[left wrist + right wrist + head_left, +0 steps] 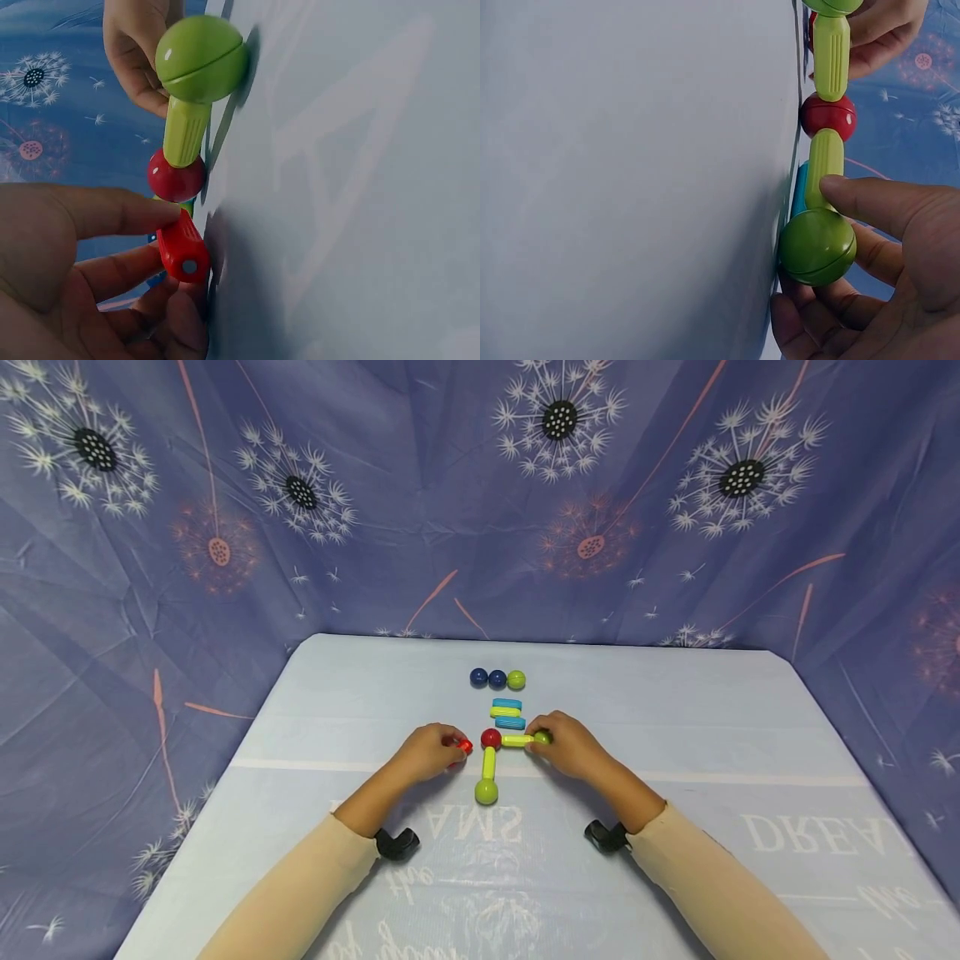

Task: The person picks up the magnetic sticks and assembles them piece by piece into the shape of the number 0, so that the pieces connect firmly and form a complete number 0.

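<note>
1. The left hand [426, 752] pinches a short red rod [182, 249] between curled fingers [127, 214]; the rod's tip lies just left of the red ball [491, 738], and the wrist view shows a small gap between them.
2. The right hand [568, 745] curls round a green ball [817, 246], thumb on top and fingers below, at the right end of a yellow-green rod [514, 741] that touches the red ball.
3. A second yellow-green rod [488, 763] runs near from the red ball to another green ball [486, 791].
4. Just beyond the right hand lie stacked blue and yellow rods [507, 712]; farther off sit two dark blue balls [487, 677] and a green ball.
5. The pale blue table [675, 710] spreads open left, right and near; a dandelion-print cloth [420, 493] hangs behind.
</note>
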Demonstrator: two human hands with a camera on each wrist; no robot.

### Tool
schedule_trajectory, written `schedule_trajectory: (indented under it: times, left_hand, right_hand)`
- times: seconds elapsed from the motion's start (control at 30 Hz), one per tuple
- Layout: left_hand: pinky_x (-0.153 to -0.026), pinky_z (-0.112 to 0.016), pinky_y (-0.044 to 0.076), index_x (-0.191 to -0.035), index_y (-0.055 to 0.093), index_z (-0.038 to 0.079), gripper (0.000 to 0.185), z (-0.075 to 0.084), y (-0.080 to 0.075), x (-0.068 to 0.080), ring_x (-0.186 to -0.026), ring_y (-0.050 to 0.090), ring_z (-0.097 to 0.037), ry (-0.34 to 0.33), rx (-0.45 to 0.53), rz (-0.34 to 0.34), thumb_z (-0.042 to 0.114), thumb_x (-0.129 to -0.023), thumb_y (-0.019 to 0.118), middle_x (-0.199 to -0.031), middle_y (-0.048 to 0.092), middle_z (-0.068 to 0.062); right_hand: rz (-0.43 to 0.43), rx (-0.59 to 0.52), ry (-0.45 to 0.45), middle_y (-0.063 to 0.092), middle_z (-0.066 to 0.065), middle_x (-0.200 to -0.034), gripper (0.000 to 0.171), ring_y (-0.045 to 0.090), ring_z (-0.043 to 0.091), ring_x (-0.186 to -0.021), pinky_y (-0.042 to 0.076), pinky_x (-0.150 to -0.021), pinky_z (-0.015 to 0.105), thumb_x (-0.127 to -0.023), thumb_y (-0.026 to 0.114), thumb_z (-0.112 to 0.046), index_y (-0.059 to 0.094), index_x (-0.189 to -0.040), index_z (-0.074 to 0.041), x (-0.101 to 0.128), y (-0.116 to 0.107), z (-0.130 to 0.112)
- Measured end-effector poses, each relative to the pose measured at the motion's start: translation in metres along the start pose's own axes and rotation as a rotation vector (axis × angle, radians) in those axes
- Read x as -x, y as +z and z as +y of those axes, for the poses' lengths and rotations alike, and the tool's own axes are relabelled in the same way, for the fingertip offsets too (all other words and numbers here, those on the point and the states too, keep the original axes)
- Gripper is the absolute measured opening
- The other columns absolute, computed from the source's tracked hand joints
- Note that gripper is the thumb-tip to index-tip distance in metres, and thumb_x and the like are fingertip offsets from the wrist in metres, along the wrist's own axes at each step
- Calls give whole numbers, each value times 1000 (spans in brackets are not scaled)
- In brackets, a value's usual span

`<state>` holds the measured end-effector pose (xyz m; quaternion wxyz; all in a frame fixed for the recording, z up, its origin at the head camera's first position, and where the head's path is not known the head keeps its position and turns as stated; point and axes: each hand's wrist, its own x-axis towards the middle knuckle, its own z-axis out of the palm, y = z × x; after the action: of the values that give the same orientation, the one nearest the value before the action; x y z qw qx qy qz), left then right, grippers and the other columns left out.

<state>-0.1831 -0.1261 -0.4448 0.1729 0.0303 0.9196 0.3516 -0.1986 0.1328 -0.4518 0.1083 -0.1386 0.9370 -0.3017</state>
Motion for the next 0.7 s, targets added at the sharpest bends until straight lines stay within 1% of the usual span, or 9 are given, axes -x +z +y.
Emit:
schedule_trajectory:
  times: [0.13,0.33,0.43,0.57,0.7]
  left_hand:
    - [-62,-24,48,-103,71,11,15,-4,1,6,-72,59,-14,-7,58,-10,19,-91,70,-87,65,-3]
    - [-62,-25,47,-96,70,10,14,-6,2,19,-71,59,-14,-15,101,-24,23,-92,72,-80,66,-1]
    - [-61,-24,50,-93,70,10,16,-7,3,24,-68,59,-14,-26,122,-48,25,-92,73,-77,66,-1]
    - [-60,-25,55,-91,70,9,18,-9,5,29,-63,61,-12,-21,162,-89,26,-91,75,-74,66,-2]
    - [-61,-26,57,-90,70,7,19,-10,7,35,-61,63,-12,-7,198,-125,26,-90,76,-74,66,-2]
  right_hand:
    - [-1,-11,-2,65,7,-106,13,58,21,-94,50,-89,42,-94,72,-20,73,-106,-16,-1,0,1]
    - [2,-10,-1,65,7,-107,13,58,21,-96,51,-91,43,-94,72,-20,73,-106,-16,-2,0,2]
    - [3,-14,6,65,7,-108,13,58,22,-97,50,-94,44,-94,72,-20,73,-107,-16,-2,0,1]
    - [3,-17,13,65,7,-109,14,58,22,-98,50,-96,44,-94,72,-20,73,-107,-16,-1,0,0]
    - [2,-17,14,65,8,-109,13,58,22,-98,50,-95,44,-95,72,-21,73,-107,-16,-2,0,1]
